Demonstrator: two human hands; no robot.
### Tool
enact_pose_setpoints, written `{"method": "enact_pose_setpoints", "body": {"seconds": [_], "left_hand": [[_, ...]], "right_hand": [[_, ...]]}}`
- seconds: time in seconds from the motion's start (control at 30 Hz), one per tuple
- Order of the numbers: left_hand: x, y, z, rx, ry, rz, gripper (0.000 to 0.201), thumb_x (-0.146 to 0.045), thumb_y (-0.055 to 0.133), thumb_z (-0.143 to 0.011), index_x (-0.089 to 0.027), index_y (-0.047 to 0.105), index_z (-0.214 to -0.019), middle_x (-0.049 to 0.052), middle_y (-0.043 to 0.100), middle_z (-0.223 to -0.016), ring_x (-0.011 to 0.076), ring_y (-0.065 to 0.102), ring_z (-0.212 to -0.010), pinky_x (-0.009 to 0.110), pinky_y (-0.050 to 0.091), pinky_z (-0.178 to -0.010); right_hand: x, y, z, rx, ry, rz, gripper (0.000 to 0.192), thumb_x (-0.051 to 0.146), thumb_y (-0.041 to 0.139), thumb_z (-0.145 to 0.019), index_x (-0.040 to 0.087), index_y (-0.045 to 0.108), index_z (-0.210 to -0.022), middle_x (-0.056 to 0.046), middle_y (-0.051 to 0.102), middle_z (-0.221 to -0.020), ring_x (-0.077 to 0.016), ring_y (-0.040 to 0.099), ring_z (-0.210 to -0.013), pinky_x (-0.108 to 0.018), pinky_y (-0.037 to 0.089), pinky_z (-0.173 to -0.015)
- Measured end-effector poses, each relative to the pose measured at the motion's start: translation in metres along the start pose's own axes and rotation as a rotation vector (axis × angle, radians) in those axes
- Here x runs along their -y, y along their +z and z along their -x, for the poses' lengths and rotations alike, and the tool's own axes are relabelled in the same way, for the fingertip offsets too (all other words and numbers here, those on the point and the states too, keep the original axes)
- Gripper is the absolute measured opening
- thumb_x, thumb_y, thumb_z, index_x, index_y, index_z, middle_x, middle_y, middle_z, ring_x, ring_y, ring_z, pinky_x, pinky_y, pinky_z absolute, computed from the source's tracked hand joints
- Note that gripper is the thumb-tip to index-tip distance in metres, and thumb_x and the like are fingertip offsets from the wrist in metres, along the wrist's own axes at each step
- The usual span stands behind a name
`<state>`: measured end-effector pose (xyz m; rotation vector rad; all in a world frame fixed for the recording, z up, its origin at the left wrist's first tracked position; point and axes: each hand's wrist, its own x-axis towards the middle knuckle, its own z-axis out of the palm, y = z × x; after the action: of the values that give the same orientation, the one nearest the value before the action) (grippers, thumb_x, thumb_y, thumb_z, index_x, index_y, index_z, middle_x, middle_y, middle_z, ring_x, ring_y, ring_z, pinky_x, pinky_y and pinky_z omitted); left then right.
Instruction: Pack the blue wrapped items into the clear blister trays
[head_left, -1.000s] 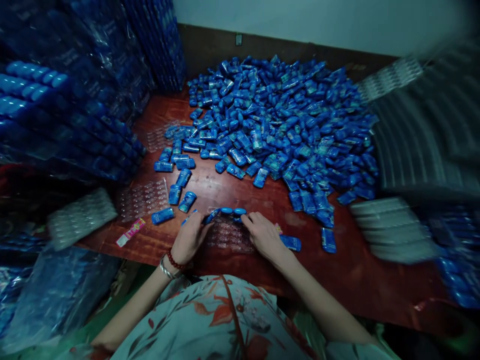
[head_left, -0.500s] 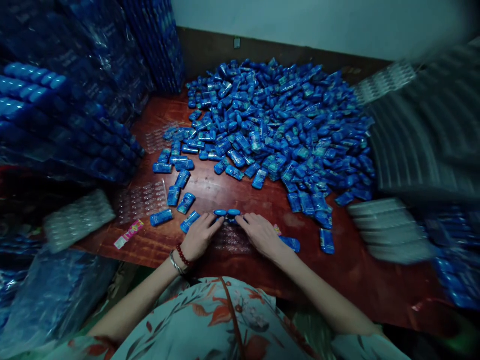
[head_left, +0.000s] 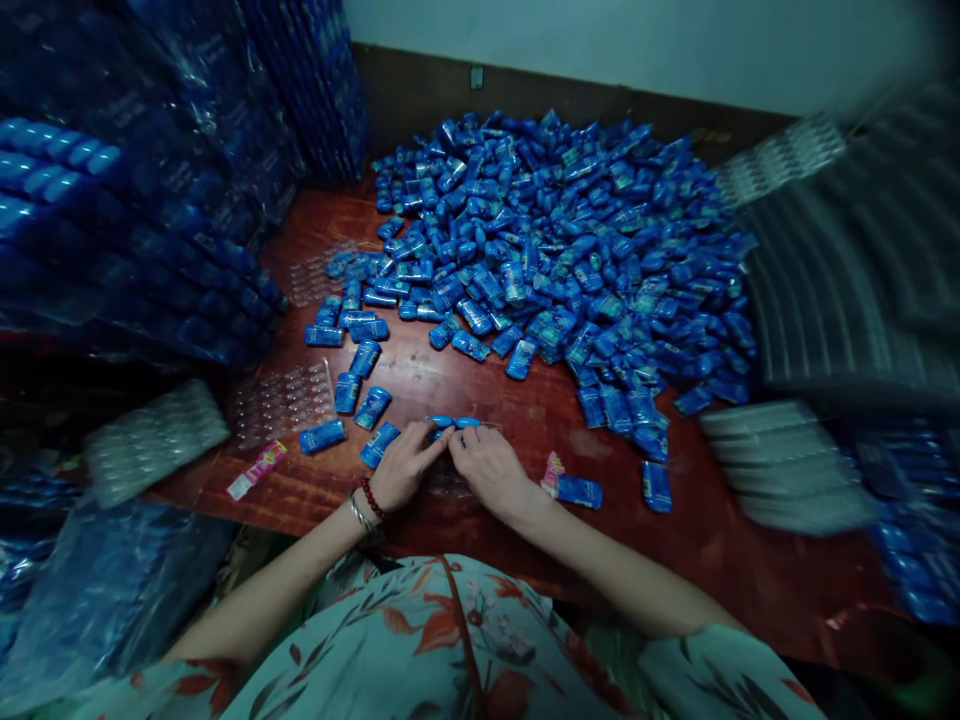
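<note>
- Small blue cases (head_left: 452, 423) sit in a short row at the far edge of a clear blister tray (head_left: 450, 482), right at the fingertips of both hands; row's long axis runs left-right across the person, each case seems to stand on end in a tray pocket.
- Left hand (head_left: 403, 466) and right hand (head_left: 489, 470) are drawn together, fingertips almost meeting just below the row; both press down on or pinch at the cases. Can't tell if either one is truly clamped on a case, fingers hide it.
- Row lies straight ahead of both hands, a bit nearer the left fingertips; neither arm needs to reach.
- Tray is mostly hidden under the palms, on the red-brown wooden table (head_left: 480, 385) near its front edge.
- Loose cases lying flat: one (head_left: 380, 443) just left of the left hand, one (head_left: 578, 491) just right of the right wrist, more scattered left.
- Big pile of blue cases (head_left: 570, 240) well beyond the hands, toward the wall.
- Empty clear tray (head_left: 281, 398) further left on the table; pink wrapper (head_left: 258, 468) near the front-left edge.
- Stacks of filled trays (head_left: 127, 230) at far left, stacks of empty trays (head_left: 787, 460) at right, blurred.
</note>
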<state>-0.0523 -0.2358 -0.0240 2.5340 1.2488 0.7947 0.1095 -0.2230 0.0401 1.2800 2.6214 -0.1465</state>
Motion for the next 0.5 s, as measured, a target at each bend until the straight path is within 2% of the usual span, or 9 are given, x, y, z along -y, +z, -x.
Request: {"method": "enact_pose_setpoints", "body": {"seconds": [0.1,0.17,0.27,0.33,0.4,0.5], "left_hand": [[0.006,-0.001,0.003,-0.036,-0.007,0.047,0.045,-0.014,0.036,-0.092,-0.026,0.036,-0.135,0.011,0.051,-0.114,0.0189,0.052,-0.102,0.034,0.049,-0.082],[0.010,-0.007,0.010,-0.111,-0.095,0.062,0.045,-0.017,0.041,-0.091,-0.025,0.037,-0.135,0.011,0.050,-0.115,0.0200,0.051,-0.105,0.035,0.048,-0.086],[0.014,-0.021,0.030,-0.274,-0.390,0.078,0.036,-0.022,0.045,-0.090,-0.022,0.047,-0.125,0.010,0.051,-0.111,0.0199,0.053,-0.102,0.037,0.046,-0.090],[0.016,-0.030,0.045,-0.322,-0.574,0.067,0.026,-0.025,0.044,-0.090,-0.019,0.054,-0.113,0.009,0.053,-0.104,0.0196,0.055,-0.096,0.037,0.047,-0.088],[0.017,-0.035,0.057,-0.288,-0.679,0.018,0.023,-0.031,0.045,-0.090,-0.017,0.055,-0.105,0.008,0.053,-0.099,0.0213,0.055,-0.093,0.039,0.048,-0.085],[0.017,-0.030,0.063,-0.169,-0.728,-0.075,0.031,-0.040,0.050,-0.086,-0.016,0.054,-0.103,0.010,0.053,-0.097,0.0244,0.055,-0.091,0.042,0.048,-0.083]], "right_hand": [[-0.003,0.000,0.002,0.022,0.047,-0.029,0.031,0.008,0.039,-0.088,0.013,0.053,-0.116,-0.013,0.061,-0.095,-0.0213,0.058,-0.084,-0.033,0.044,-0.070],[-0.010,0.001,0.011,-0.032,0.071,-0.042,0.035,0.017,0.041,-0.091,0.017,0.047,-0.125,-0.011,0.062,-0.097,-0.0198,0.060,-0.081,-0.030,0.044,-0.068],[-0.032,0.005,0.022,-0.208,0.177,-0.116,0.036,0.033,0.037,-0.094,0.023,0.047,-0.127,-0.007,0.063,-0.095,-0.0173,0.061,-0.079,-0.026,0.042,-0.066],[-0.055,0.008,0.017,-0.313,0.345,-0.189,0.036,0.038,0.033,-0.095,0.023,0.052,-0.121,-0.007,0.063,-0.099,-0.0174,0.061,-0.084,-0.025,0.041,-0.067],[-0.079,0.012,-0.001,-0.342,0.553,-0.237,0.039,0.043,0.033,-0.094,0.020,0.052,-0.119,-0.010,0.063,-0.104,-0.0207,0.061,-0.090,-0.027,0.042,-0.069],[-0.107,0.018,-0.040,-0.206,0.811,-0.297,0.055,0.056,0.037,-0.088,0.010,0.050,-0.116,-0.017,0.063,-0.100,-0.0282,0.062,-0.091,-0.033,0.043,-0.070]]}}
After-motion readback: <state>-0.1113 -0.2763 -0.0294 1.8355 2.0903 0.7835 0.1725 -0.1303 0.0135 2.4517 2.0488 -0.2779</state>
